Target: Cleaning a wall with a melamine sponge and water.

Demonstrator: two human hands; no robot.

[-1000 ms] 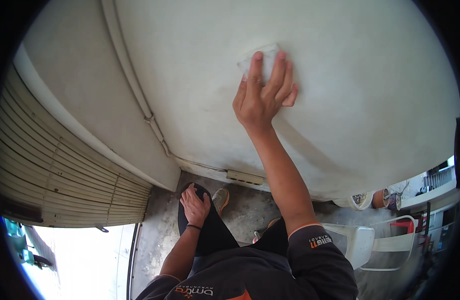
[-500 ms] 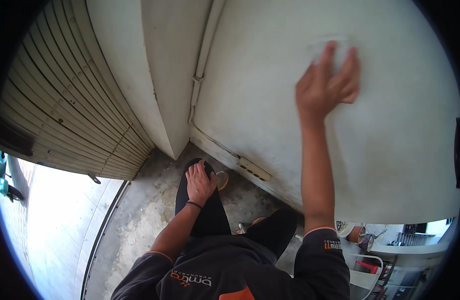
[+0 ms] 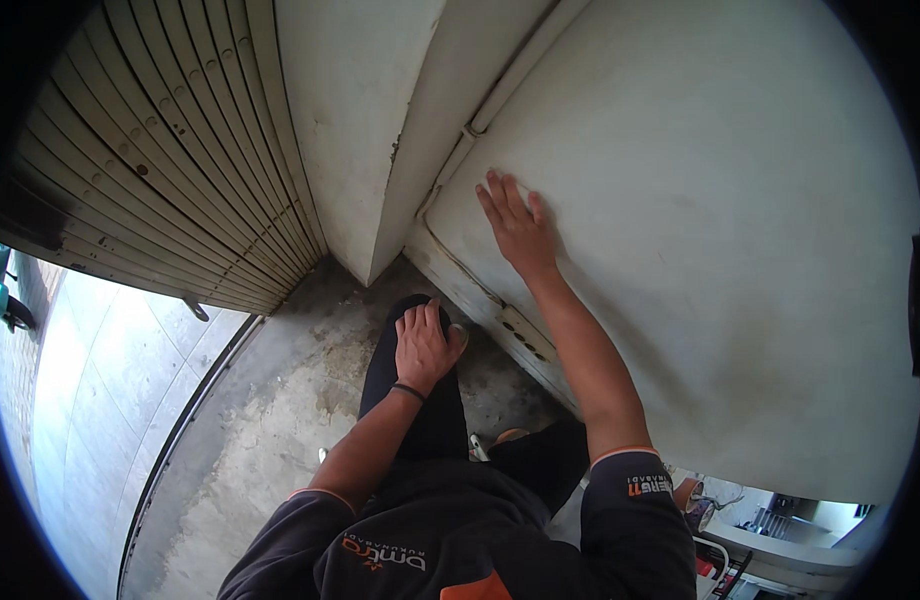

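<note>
My right hand (image 3: 520,230) presses against the off-white wall (image 3: 740,230), just right of the conduit pipe, fingers extended over what looks like a thin white pad, mostly hidden under them. My left hand (image 3: 425,350) rests on my dark-trousered left knee, its fingers loosely spread and holding nothing visible. Below the right hand a thin cable runs down to a power strip (image 3: 525,335) low along the wall.
At the left are a beige slatted folding gate (image 3: 140,150), a pale tiled pavement (image 3: 100,370) and part of a green vehicle. A wall column (image 3: 340,120) stands beside the pipe (image 3: 520,70). Pots and chair frames (image 3: 715,560) show at lower right.
My right hand has swept left and down along the wall, toward the pipe. The view has swung toward the corner and gate. My left hand remains on my knee.
</note>
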